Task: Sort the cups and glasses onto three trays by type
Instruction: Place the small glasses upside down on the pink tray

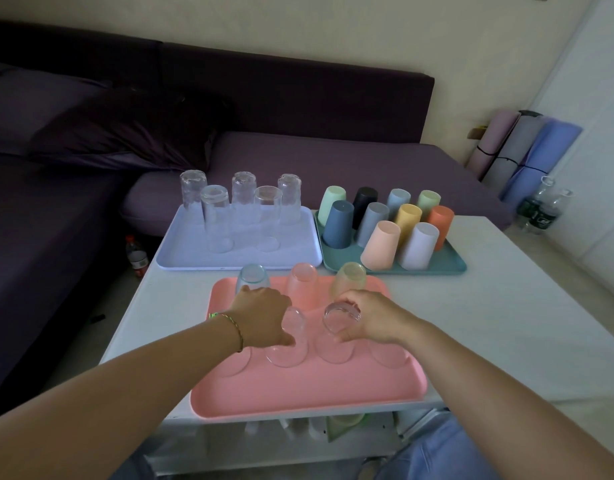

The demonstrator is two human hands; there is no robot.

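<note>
The left hand curls its fingers round an upturned clear glass on the pink tray. The right hand grips a second clear glass just beside it. Three tinted glasses stand just beyond the fingers. The likely trouble is a knock: the two held glasses sit close together, and moving either forward could clip the tinted row. Smooth glass could also slip from the grip onto the table.
</note>
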